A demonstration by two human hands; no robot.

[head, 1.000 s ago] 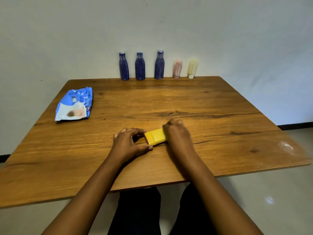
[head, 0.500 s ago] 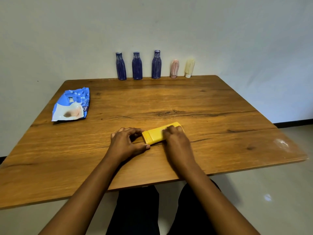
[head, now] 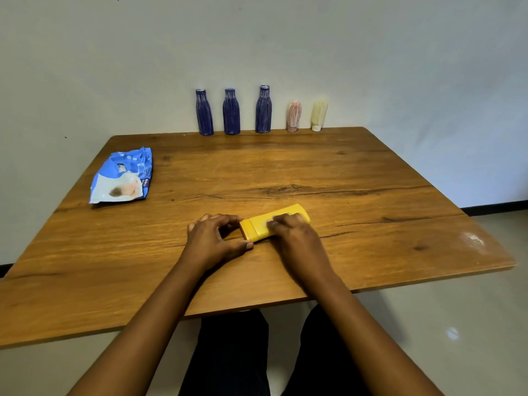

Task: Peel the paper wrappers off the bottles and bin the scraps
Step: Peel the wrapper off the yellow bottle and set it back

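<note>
Sliding back, our right hand (head: 297, 238) is uncovering the far end of the yellow bottle (head: 258, 226), which is lying mid-frame on the surface (head: 371, 195), long axis running left-right. Our left hand (head: 213, 241) is pinching its cap end between thumb and fingers; the right is pressing on top, its grip unclear.

Your table (head: 343, 172) holds three blue bottles (head: 231, 111), one pink bottle (head: 294, 116), one cream bottle (head: 318, 115), one yellow bottle (head: 265, 222), one blue packet (head: 123, 177).
</note>
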